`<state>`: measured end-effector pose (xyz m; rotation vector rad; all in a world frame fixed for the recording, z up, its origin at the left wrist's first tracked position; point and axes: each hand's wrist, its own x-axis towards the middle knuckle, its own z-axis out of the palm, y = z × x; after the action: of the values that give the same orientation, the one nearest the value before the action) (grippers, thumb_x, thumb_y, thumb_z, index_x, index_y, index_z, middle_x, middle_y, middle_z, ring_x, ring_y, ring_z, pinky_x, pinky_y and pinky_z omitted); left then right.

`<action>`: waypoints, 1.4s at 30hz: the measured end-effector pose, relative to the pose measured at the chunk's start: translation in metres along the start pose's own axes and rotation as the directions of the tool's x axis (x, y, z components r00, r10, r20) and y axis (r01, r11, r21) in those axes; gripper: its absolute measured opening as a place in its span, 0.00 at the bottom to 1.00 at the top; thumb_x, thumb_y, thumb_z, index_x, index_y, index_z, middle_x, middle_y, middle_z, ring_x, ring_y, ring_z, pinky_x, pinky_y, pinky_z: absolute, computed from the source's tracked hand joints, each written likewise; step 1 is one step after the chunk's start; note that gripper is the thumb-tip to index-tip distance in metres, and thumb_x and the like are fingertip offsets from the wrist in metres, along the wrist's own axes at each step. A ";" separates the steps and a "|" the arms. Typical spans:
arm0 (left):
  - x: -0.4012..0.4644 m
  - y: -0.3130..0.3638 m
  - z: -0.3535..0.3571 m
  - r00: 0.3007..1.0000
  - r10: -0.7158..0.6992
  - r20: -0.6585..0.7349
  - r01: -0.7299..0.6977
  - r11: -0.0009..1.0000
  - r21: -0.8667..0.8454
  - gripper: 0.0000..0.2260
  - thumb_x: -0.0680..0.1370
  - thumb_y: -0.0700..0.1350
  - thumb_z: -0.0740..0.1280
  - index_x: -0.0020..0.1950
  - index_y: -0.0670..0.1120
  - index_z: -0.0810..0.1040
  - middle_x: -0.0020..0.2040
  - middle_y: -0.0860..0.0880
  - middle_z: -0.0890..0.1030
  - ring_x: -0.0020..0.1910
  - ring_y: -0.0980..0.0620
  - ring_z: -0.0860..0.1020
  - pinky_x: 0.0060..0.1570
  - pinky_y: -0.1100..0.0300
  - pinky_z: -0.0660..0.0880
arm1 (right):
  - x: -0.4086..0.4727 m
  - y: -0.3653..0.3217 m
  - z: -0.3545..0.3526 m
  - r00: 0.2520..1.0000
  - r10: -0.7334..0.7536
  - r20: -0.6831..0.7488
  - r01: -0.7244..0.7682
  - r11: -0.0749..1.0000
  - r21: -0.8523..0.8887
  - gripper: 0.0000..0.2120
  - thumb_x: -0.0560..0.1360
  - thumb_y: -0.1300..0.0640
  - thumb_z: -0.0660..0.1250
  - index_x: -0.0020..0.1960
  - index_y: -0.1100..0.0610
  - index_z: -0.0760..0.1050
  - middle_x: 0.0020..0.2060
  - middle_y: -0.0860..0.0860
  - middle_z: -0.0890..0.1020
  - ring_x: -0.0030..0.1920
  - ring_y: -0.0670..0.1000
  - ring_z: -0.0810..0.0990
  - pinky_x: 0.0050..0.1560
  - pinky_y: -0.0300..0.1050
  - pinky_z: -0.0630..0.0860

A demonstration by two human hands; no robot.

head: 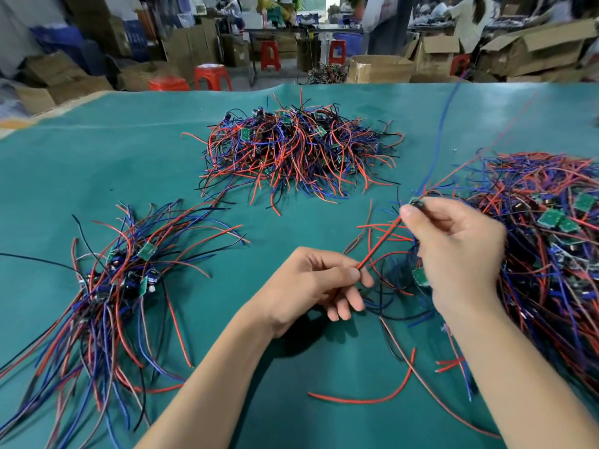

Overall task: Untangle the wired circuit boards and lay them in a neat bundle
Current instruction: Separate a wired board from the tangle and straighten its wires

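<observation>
Two hands w/ one wired board
L hand (311,283) pinches thin red wire (379,244); R hand (453,247) pinches small board (416,201). 3 wire piles on green mat (97,157).

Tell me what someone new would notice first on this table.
Three heaps of red, blue and black wired circuit boards on the green mat: a tangled pile far centre, a bigger one at right, a combed bundle at left. In the middle, the right hand pinches a small board while the left hand holds its red wire.
</observation>
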<state>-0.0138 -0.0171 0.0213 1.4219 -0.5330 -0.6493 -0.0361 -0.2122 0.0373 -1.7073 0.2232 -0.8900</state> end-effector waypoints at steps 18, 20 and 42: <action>-0.001 0.001 0.006 0.993 0.041 -0.111 -0.037 0.999 0.040 0.12 0.80 0.28 0.59 0.44 0.39 0.78 0.33 0.50 0.82 0.30 0.58 0.78 0.33 0.68 0.75 | -0.008 -0.146 0.095 0.886 0.080 0.456 -0.297 0.854 0.428 0.08 0.77 0.58 0.74 0.39 0.59 0.82 0.35 0.56 0.83 0.24 0.47 0.71 0.23 0.38 0.65; -0.005 0.004 0.007 0.992 0.048 -0.121 -0.040 0.997 0.061 0.17 0.78 0.25 0.58 0.40 0.44 0.77 0.30 0.56 0.81 0.29 0.63 0.78 0.31 0.72 0.73 | -0.012 -0.157 0.127 0.764 0.049 0.643 -0.288 0.918 0.272 0.15 0.79 0.51 0.72 0.44 0.63 0.82 0.36 0.56 0.85 0.25 0.48 0.75 0.23 0.37 0.69; 0.005 -0.001 0.001 0.984 -0.001 -0.178 -0.018 0.995 -0.101 0.07 0.80 0.30 0.60 0.53 0.33 0.78 0.43 0.37 0.80 0.34 0.50 0.80 0.36 0.64 0.77 | 0.040 -0.023 0.164 0.636 0.480 0.604 0.181 0.669 -0.721 0.05 0.79 0.60 0.62 0.47 0.61 0.69 0.41 0.58 0.77 0.34 0.55 0.76 0.29 0.41 0.71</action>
<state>-0.0114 -0.0215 0.0200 1.3643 -0.3598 -0.5292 0.0926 -0.1043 0.0639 -2.6281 0.1589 0.2303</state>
